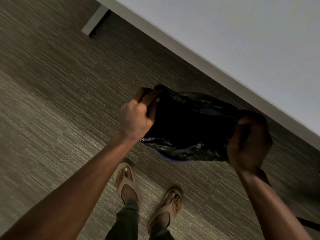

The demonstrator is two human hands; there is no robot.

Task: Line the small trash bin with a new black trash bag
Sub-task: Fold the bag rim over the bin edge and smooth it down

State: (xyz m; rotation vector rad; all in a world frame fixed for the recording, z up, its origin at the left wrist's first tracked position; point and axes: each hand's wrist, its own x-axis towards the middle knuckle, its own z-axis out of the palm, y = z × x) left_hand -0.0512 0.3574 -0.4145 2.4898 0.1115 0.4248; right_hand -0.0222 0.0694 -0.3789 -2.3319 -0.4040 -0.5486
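A black trash bag [190, 122] is stretched open between my two hands, just in front of a white table's edge. My left hand [138, 115] grips the bag's left rim, fingers curled over it. My right hand [249, 142] grips the right rim. Below the bag's near edge a thin purple arc shows, the rim of the small trash bin [170, 159]. The rest of the bin is hidden under the bag. The bag's mouth looks dark inside.
A white table [242, 40] runs diagonally across the upper right, with one leg [95, 21] at the top. Grey-brown carpet [52, 101] covers the floor. My two feet in tan sandals [126, 181] stand just behind the bin.
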